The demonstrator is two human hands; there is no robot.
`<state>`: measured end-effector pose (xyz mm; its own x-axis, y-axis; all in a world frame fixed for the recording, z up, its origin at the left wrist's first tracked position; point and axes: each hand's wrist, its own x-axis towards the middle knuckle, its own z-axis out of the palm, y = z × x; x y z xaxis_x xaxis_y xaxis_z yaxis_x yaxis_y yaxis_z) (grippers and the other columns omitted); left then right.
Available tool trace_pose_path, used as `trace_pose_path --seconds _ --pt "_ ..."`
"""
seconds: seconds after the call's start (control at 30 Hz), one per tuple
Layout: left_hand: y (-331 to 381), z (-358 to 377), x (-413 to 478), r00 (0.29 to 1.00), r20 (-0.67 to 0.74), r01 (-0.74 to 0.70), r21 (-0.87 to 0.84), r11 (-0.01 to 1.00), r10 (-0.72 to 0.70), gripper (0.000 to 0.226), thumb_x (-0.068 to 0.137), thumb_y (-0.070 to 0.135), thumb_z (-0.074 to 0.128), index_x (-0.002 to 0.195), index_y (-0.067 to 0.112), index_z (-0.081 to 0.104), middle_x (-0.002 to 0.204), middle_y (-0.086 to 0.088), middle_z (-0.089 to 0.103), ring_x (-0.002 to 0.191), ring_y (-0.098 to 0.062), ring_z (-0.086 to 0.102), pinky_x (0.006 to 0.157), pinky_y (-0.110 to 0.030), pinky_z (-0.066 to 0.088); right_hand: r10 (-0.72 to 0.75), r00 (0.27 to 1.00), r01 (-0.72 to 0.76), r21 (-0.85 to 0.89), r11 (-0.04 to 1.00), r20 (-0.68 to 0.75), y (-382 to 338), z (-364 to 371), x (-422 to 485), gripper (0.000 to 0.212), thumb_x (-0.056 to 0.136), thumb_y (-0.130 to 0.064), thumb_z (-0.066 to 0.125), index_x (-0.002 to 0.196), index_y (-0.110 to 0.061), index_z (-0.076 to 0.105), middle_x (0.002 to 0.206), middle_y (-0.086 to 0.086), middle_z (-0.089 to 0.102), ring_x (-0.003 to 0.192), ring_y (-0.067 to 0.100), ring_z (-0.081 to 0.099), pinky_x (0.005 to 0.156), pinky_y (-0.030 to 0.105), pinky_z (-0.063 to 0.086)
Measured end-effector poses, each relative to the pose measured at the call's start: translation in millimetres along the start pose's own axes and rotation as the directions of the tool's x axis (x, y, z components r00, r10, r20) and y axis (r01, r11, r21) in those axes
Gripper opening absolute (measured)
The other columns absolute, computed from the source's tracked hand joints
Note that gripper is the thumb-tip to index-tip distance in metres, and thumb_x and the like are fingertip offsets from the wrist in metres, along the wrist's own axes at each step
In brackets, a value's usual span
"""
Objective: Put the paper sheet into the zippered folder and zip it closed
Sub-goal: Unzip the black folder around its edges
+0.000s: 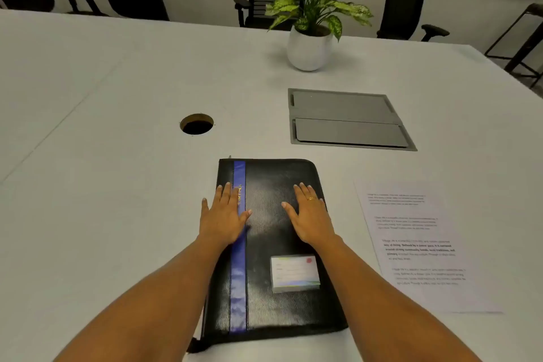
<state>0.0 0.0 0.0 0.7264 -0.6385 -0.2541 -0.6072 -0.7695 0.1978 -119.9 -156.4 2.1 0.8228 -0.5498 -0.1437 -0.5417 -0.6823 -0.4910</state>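
Observation:
A black zippered folder (276,297) with a blue stripe and a card label lies closed on the white table, straight ahead of me. My left hand (223,214) rests flat on its left side, over the stripe, fingers spread. My right hand (308,217) lies flat on its right half, fingers apart, a ring on one finger. Neither hand holds anything. The printed paper sheet (423,244) lies flat on the table to the right of the folder, apart from it.
A potted plant in a white pot (308,50) stands at the back. A grey flap panel (346,120) and a round cable hole (196,124) are set into the white table (102,156) beyond the folder. Black office chairs (407,0) line the far edge.

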Motion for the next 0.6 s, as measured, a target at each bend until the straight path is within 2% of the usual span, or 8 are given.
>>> trace_pose_path --seconds 0.17,0.27,0.43,0.53,0.6 --pt "-3.9 17.9 28.7 0.997 -0.06 0.038 -0.069 0.997 -0.042 0.07 0.095 0.053 0.024 0.147 0.015 -0.004 0.158 -0.006 -0.007 0.145 -0.021 -0.006 0.117 -0.041 0.003 -0.054 0.996 0.053 0.008 0.999 0.073 -6.0 12.9 28.2 0.059 0.095 -0.044 0.034 0.144 -0.016 0.018 0.155 0.004 0.015 0.144 0.019 0.006 0.116 0.041 0.007" --pt "-2.0 31.0 37.4 0.989 -0.129 0.05 -0.142 0.989 -0.068 0.07 0.095 0.05 0.026 0.147 0.014 -0.001 0.158 -0.007 -0.003 0.146 -0.021 -0.003 0.118 -0.036 0.003 -0.088 0.993 0.083 0.062 0.995 0.078 -12.0 15.2 49.6 0.052 0.096 -0.038 0.035 0.141 -0.014 0.027 0.153 0.007 0.023 0.143 0.021 0.014 0.116 0.041 0.01" --pt "-1.7 48.0 39.7 0.964 -0.257 0.053 -0.074 0.996 -0.071 0.066 0.095 0.049 0.021 0.148 0.012 0.004 0.157 -0.009 0.004 0.146 -0.021 0.003 0.117 -0.036 0.001 -0.151 0.984 0.137 0.141 0.98 0.095 -30.2 17.0 89.1 0.044 0.096 -0.03 0.04 0.135 -0.009 0.038 0.143 0.013 0.04 0.133 0.025 0.035 0.112 0.038 0.028" --pt "-0.5 50.1 41.2 0.957 -0.28 0.057 -0.065 0.996 -0.073 0.066 0.095 0.048 0.021 0.148 0.012 0.005 0.157 -0.009 0.006 0.146 -0.021 0.004 0.116 -0.035 -0.001 -0.236 0.965 0.223 0.116 0.968 0.112 -44.4 14.7 122.0 0.04 0.095 -0.021 0.042 0.133 -0.01 0.042 0.141 0.012 0.043 0.131 0.025 0.037 0.107 0.034 0.03" --pt "0.2 49.6 40.5 0.955 -0.286 0.059 -0.054 0.997 -0.072 0.066 0.095 0.048 0.022 0.148 0.012 0.005 0.157 -0.009 0.005 0.146 -0.021 0.004 0.116 -0.035 -0.001 -0.281 0.952 0.271 0.094 0.958 0.119 -53.9 11.9 144.6 0.039 0.093 -0.012 0.044 0.132 -0.012 0.045 0.144 0.01 0.04 0.134 0.023 0.034 0.109 0.033 0.028"
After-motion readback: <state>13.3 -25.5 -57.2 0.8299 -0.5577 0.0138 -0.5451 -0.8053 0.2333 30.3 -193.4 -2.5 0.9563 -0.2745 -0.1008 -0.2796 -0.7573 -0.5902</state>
